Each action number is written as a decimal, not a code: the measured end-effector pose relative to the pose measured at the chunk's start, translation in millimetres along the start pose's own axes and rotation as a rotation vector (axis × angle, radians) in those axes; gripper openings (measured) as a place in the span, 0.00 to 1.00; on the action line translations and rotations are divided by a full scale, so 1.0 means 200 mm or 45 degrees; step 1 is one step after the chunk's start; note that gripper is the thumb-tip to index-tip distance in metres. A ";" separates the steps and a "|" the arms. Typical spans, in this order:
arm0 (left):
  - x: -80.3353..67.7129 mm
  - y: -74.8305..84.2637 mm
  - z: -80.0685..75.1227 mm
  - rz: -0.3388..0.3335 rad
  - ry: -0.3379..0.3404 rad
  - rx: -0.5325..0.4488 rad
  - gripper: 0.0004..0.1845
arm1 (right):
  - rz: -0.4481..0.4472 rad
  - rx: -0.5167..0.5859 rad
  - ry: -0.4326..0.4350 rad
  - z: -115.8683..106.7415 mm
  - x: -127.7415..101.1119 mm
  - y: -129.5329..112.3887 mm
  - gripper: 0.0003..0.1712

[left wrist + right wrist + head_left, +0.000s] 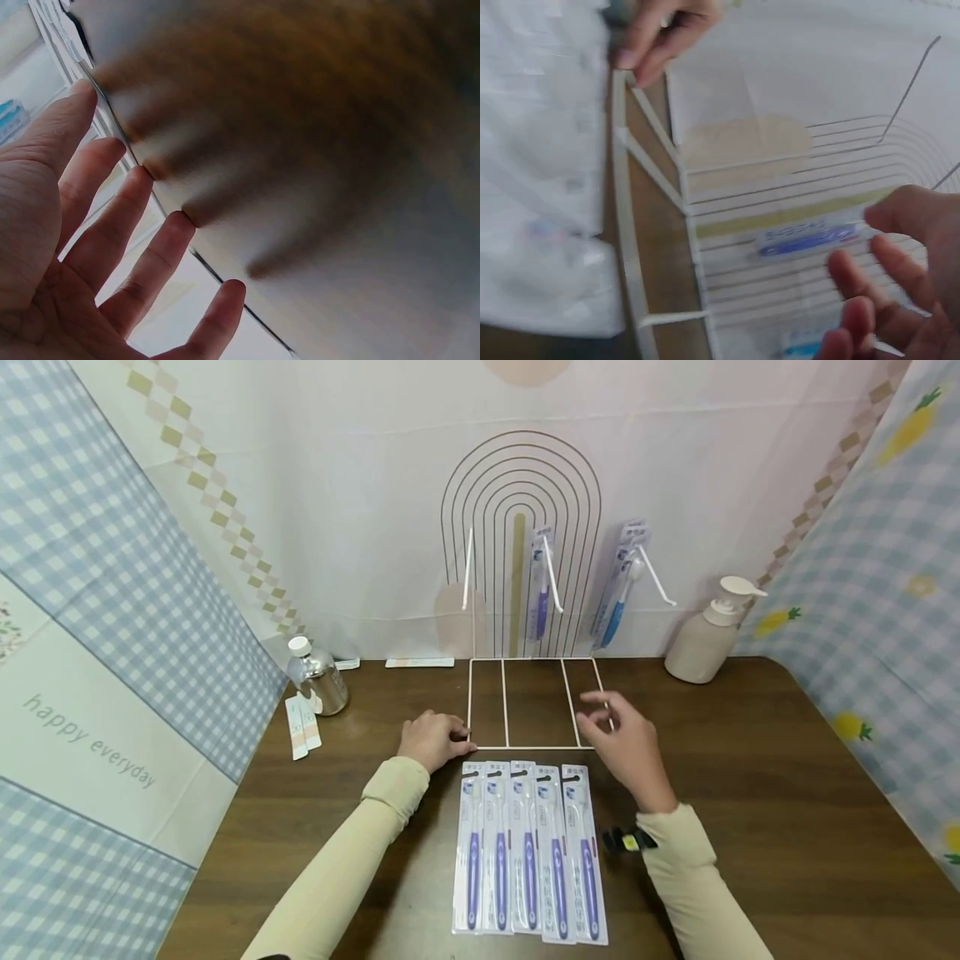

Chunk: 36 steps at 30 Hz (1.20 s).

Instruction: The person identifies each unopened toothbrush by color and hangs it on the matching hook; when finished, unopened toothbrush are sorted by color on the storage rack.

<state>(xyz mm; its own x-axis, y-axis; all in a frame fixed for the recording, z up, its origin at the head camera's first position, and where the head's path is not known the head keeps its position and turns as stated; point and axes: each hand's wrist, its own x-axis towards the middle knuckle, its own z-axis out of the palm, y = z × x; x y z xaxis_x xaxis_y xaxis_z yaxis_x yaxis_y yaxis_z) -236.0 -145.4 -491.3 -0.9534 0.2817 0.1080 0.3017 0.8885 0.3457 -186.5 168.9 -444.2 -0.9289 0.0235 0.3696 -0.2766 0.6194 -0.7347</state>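
A white wire rack [525,748] stands on the brown table, its three prongs pointing forward. My left hand [435,739] is at the base's front left corner, fingertips right at the wire. In the left wrist view its fingers [166,244] are spread, tips down at the tabletop. My right hand [626,747] hovers over the base's right side, fingers loosely bent and holding nothing. A packaged purple toothbrush [542,602] hangs on the middle prong, and packaged blue toothbrushes [617,618] on the right one. Several packaged purple toothbrushes [529,860] lie in a row before the rack.
A beige pump bottle [697,647] stands at the back right. On the left is a silvery bottle [327,683] with a white cap, beside paper strips [298,731]. Another strip [420,662] lies along the back wall. Patterned cloth [360,510] encloses the table.
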 end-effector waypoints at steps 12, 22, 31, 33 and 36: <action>0.01 0.01 0.00 0.000 -0.023 -0.003 0.14 | 0.247 -0.121 -0.496 0.01 -0.31 0.19 0.30; 0.00 0.00 0.00 -0.011 -0.020 -0.010 0.15 | 0.174 -0.141 -0.547 0.03 -0.34 0.25 0.23; 0.01 0.00 0.00 -0.040 -0.045 -0.020 0.15 | 0.070 -0.086 -0.524 0.00 -0.34 0.26 0.16; 0.01 0.00 0.00 -0.044 -0.051 -0.020 0.15 | 0.048 -0.096 -0.497 0.00 -0.34 0.26 0.15; 0.01 0.00 -0.01 -0.048 -0.055 -0.016 0.15 | 0.065 -0.057 -0.483 0.00 -0.34 0.26 0.16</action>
<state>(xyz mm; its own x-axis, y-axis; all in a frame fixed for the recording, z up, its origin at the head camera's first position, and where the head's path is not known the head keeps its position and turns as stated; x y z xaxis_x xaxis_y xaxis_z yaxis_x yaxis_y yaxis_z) -237.9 -144.7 -489.6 -0.9631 0.2636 0.0546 0.2651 0.8941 0.3608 -137.7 198.9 -507.5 -0.9687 -0.2313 0.0902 -0.2242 0.6589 -0.7180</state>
